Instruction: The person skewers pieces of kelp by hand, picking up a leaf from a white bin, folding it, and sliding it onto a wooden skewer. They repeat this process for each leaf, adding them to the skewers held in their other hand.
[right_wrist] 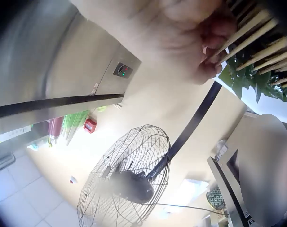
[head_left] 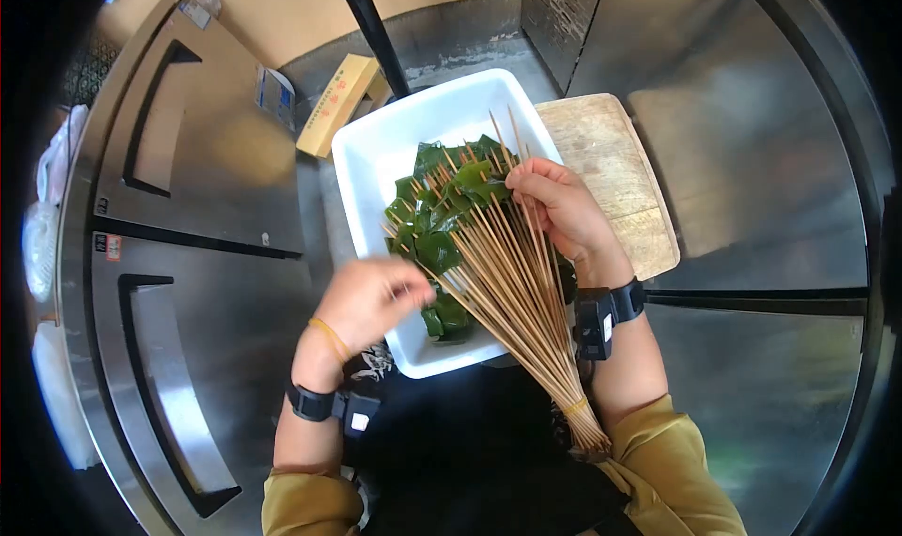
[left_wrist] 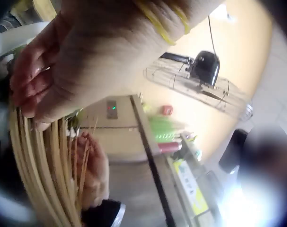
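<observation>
A large fan of bamboo skewers [head_left: 512,282], bound near its lower end by a yellow rubber band [head_left: 575,405], spreads over a white basin [head_left: 366,165]. Folded dark green leafy pieces, like kelp [head_left: 437,251], are threaded on the tips. My right hand [head_left: 562,207] pinches skewers between thumb and fingertips at the fan's upper right; two skewers [right_wrist: 252,33] run into that pinch in the right wrist view. My left hand [head_left: 371,296], blurred, is at the fan's left side with fingers loosely bent. In the left wrist view its fingertips [left_wrist: 27,106] are right at the skewers.
A wooden cutting board [head_left: 611,184] lies right of the basin, and a yellow carton [head_left: 338,104] stands behind it to the left. Steel cabinet doors [head_left: 202,339] flank both sides. A black pole [head_left: 373,33] rises behind the basin; a wire-caged fan [right_wrist: 129,179] appears in the right wrist view.
</observation>
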{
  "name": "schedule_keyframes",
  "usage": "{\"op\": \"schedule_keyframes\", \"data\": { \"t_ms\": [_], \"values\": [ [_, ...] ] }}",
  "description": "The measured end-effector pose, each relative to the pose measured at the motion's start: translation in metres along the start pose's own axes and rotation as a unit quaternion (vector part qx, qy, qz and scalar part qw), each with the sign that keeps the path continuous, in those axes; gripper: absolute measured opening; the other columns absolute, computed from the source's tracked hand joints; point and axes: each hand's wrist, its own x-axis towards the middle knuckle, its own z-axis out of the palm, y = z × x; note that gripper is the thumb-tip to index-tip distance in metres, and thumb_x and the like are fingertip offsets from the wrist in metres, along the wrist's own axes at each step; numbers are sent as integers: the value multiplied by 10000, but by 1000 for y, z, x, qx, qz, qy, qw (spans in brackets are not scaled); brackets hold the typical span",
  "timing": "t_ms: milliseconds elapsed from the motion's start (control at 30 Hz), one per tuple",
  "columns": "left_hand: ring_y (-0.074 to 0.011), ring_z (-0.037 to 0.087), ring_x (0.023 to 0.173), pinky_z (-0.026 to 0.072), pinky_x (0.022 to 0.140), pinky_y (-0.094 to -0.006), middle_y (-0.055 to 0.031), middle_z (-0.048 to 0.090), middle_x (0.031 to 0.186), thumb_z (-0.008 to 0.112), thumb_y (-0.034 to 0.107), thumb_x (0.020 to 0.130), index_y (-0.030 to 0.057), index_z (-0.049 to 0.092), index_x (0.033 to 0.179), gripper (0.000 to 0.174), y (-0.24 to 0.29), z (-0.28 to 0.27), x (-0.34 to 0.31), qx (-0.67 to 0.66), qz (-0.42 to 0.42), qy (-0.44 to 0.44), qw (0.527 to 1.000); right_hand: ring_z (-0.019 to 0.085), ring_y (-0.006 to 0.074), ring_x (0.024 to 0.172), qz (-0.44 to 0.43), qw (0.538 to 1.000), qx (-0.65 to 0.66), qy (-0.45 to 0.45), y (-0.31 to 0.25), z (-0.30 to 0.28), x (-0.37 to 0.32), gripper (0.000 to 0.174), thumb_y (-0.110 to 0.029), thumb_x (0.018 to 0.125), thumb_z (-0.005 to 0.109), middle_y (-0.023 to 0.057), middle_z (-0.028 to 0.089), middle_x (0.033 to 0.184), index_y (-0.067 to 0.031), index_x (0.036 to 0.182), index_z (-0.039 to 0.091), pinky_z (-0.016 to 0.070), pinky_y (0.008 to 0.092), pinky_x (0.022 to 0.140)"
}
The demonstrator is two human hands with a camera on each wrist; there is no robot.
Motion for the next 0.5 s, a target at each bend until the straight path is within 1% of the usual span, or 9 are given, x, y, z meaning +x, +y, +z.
{"op": "schedule_keyframes", "data": {
  "t_ms": [67, 100, 133, 267, 300, 400, 433, 467, 500],
  "values": [
    [-290, 616, 840, 496, 742, -374, -103, 648, 871, 693, 129, 725, 50, 664, 914, 207, 3, 19, -8, 144, 74, -51, 985, 369, 10, 446, 2, 999, 30, -15, 2, -1, 0, 71, -90, 848, 609, -60, 478, 580, -80, 788, 573, 273, 157, 413],
    [-300, 587, 948, 478, 844, -382, -97, 625, 1014, 691, 123, 714, 70, 640, 1019, 313, 10, 29, -9, 167, 49, -86, 981, 364, 12, 444, -3, 1000, 25, -7, 3, 0, -1, 70, -96, 851, 605, -63, 474, 578, -82, 793, 569, 269, 158, 412],
    [-303, 555, 1012, 459, 887, -384, -120, 605, 1046, 696, 131, 713, 56, 614, 1059, 364, 10, 43, -7, 177, 78, -85, 978, 363, 11, 444, -6, 1000, 23, -7, 3, 0, -2, 69, -99, 853, 604, -64, 474, 578, -83, 794, 570, 268, 157, 412],
    [-324, 526, 1042, 456, 895, -390, -158, 584, 1084, 675, 96, 694, 55, 613, 1068, 382, -17, 86, 2, 317, 44, -104, 942, 358, 9, 447, -12, 1000, 21, 5, 2, -1, -5, 72, -122, 864, 601, -68, 469, 576, -92, 804, 575, 264, 158, 411],
    [-323, 561, 993, 475, 859, -395, -169, 603, 1027, 656, 99, 706, 54, 619, 1056, 355, -18, 89, 4, 328, 73, -65, 940, 358, 9, 447, -11, 1000, 25, 9, 0, 0, -7, 72, -124, 866, 601, -68, 469, 577, -93, 806, 576, 264, 158, 410],
    [-326, 602, 916, 493, 814, -407, -174, 622, 964, 650, 113, 715, 55, 630, 1044, 335, -11, 85, 13, 322, -13, -156, 934, 356, 9, 447, -18, 999, 26, 4, 3, -2, -4, 72, -125, 874, 596, -67, 472, 583, -87, 816, 577, 272, 162, 406],
    [-332, 621, 857, 503, 786, -414, -177, 628, 923, 633, 116, 733, 83, 640, 1036, 305, -19, 87, 13, 315, 2, -150, 937, 357, 9, 447, -21, 999, 25, 0, 5, -3, -3, 72, -124, 875, 595, -67, 474, 585, -86, 817, 577, 274, 162, 405],
    [-333, 618, 865, 502, 787, -414, -175, 627, 929, 625, 113, 739, 91, 641, 1034, 296, -19, 84, 12, 289, 14, -145, 946, 357, 9, 447, -22, 1000, 22, -3, 6, -3, -2, 71, -122, 876, 594, -66, 476, 587, -84, 818, 577, 276, 162, 405],
    [-334, 616, 873, 502, 788, -414, -173, 625, 935, 617, 109, 746, 99, 642, 1032, 287, -19, 81, 11, 261, 26, -141, 955, 440, 38, 535, -22, 1000, 2, -19, 7, -5, -1, 86, -154, 874, 576, -42, 518, 650, -97, 810, 587, 323, 190, 447]
  ]
}}
